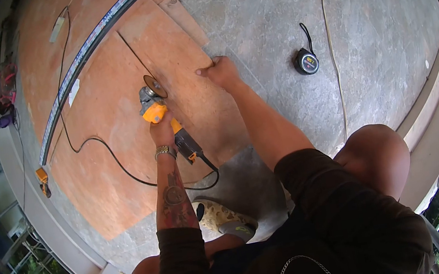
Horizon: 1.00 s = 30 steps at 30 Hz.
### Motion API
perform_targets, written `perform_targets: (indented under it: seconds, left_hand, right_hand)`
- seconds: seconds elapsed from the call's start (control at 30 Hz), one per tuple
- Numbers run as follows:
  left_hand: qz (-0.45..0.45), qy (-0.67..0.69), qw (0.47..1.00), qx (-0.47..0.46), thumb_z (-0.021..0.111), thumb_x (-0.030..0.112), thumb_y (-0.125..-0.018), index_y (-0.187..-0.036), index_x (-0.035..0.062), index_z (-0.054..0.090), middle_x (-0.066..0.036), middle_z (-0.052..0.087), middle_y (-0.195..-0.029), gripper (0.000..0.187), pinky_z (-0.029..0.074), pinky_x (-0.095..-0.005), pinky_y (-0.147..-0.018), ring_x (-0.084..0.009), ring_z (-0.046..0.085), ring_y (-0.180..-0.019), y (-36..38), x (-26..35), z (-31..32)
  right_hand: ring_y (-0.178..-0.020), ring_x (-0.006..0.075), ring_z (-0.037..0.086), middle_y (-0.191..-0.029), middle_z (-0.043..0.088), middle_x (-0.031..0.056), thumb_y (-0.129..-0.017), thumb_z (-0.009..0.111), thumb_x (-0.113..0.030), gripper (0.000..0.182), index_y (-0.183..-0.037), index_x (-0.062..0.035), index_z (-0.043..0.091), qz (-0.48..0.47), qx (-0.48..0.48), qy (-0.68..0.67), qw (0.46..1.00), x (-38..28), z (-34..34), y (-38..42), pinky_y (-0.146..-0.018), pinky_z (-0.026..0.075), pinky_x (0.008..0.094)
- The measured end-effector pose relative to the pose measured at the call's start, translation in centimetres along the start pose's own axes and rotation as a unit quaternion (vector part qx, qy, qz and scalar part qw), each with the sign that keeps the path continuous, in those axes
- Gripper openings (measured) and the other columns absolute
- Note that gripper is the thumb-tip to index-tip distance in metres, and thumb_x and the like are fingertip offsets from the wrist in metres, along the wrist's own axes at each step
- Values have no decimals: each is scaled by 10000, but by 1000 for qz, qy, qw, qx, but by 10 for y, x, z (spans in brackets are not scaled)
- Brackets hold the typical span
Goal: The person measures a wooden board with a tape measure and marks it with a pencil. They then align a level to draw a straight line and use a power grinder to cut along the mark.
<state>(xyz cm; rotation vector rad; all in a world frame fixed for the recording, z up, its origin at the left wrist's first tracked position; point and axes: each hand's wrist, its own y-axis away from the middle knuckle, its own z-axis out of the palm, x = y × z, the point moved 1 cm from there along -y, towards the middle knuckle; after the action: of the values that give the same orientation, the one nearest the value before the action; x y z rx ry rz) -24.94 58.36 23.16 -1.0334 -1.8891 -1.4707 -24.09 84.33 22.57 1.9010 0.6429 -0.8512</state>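
Note:
My left hand (161, 129), with a watch on its wrist, is closed around a yellow and black angle grinder (154, 112). The grinder's thin disc (154, 86) stands on edge at the end of a dark cut line (134, 53) in an orange-brown board (109, 119). Whether the disc is spinning cannot be told. At the board's right edge, my right hand (221, 73) grips the sheet with the thumb on top; its other fingers are partly hidden. From the grinder's rear, a black cord (114, 155) loops left across the board.
A tape measure (306, 61) lies on the grey floor (274, 9) to the right, beside a pale cable (332, 46). A long dark strip with printed film (87, 50) crosses the board. A yellow tool (42, 176) lies left, a power strip (57, 28) at upper left.

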Motion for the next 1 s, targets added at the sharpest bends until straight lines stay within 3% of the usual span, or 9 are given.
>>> perform_targets:
  seconds: [0.47, 0.53, 0.57, 0.63, 0.67, 0.73, 1.0]
  left_hand:
    - [-7, -7, 1000, -5, 710, 164, -819, -1107, 19, 657, -49, 688, -928, 327, 535, -316, -706, -180, 677, -786, 4, -1, -1]
    - [9, -18, 1000, 5, 710, 169, -820, -1118, 15, 653, -52, 690, -938, 341, 537, -318, -709, -184, 678, -793, 1, -9, -3]
    - [9, -18, 1000, 5, 710, 169, -820, -1118, 15, 653, -52, 690, -938, 341, 537, -318, -709, -184, 678, -793, 0, -14, -3]
    - [43, -12, 999, 6, 679, 146, -847, -1097, 24, 609, -73, 649, -834, 286, 592, -353, -584, -212, 674, -652, 3, -15, -2]
    - [42, -13, 999, 7, 679, 146, -847, -1097, 24, 609, -73, 649, -834, 286, 592, -353, -584, -212, 674, -652, 8, -11, -2]
    - [20, 6, 1000, -11, 675, 147, -850, -1090, 25, 609, -72, 647, -829, 277, 590, -351, -582, -209, 671, -647, 19, -4, 0]
    - [14, -5, 1000, -11, 678, 154, -844, -1067, 33, 609, -61, 640, -802, 263, 583, -344, -573, -206, 667, -634, 20, -9, -3]
  right_hand:
    - [-959, 364, 707, -991, 726, 254, -707, 863, -352, 524, -1020, 51, 739, 1, 3, -11, 1000, 0, 0, 0, -846, 539, 402]
    - [-809, 308, 714, -868, 726, 214, -695, 880, -331, 498, -963, 61, 733, -11, 24, 4, 1000, 3, 2, -2, -743, 539, 394]
    - [-809, 308, 714, -868, 726, 214, -695, 880, -331, 498, -963, 61, 733, -11, 24, 3, 1000, 4, 3, -3, -743, 539, 394]
    - [-812, 316, 714, -871, 727, 215, -694, 877, -349, 509, -958, 61, 732, -21, 25, -4, 999, 3, 3, -2, -747, 539, 397]
    - [-812, 316, 714, -871, 727, 215, -694, 877, -349, 509, -958, 61, 732, -20, 25, -4, 999, 1, 1, 0, -747, 539, 397]
    - [-960, 366, 707, -994, 725, 258, -698, 865, -358, 546, -1023, 60, 734, -1, 3, 6, 1000, -5, -3, 4, -847, 540, 404]
    - [-949, 371, 706, -978, 724, 258, -689, 869, -377, 547, -1004, 50, 737, -9, 16, 20, 1000, -1, -1, 1, -836, 542, 410]
